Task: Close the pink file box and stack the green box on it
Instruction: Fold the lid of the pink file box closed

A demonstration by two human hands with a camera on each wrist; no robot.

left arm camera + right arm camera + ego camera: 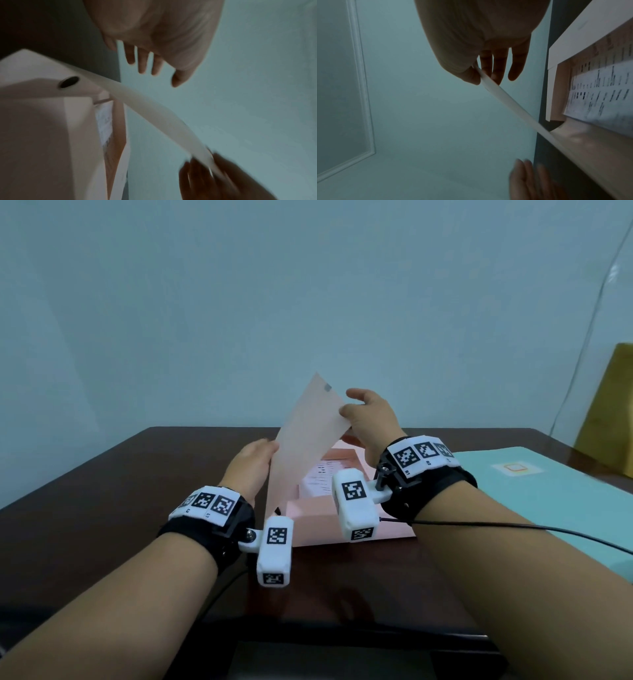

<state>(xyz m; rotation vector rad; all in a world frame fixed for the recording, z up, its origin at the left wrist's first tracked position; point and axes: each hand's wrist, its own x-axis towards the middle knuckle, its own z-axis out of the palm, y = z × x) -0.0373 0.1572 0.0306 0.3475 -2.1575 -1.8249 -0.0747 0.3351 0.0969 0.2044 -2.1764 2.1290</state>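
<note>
Currently the right hand (368,419) pinches the raised pale pink lid (305,436) of the pink cardboard file box (325,522); the left hand (251,462), fingers straight, touches its left edge. Rightward, the flat green box (548,501) is cropped.

I see a pale pink file box (342,525) with its lid (305,440) a lighter, washed-out pink bearing one small grey mark near the top corner. Inside lies a white sheet (322,474) printed with rows of black text. The table (102,491) is a dark, glossy brown. To my right sits the green box (548,498), mint-teal, with a white label showing an orange square outline. Both wristbands (209,505) are black, carrying white tags with black square-code patterns; the camera housings (275,549) are white. The wall (239,302) is pale blue-green. A mustard-yellow shape (609,405) stands far right.
</note>
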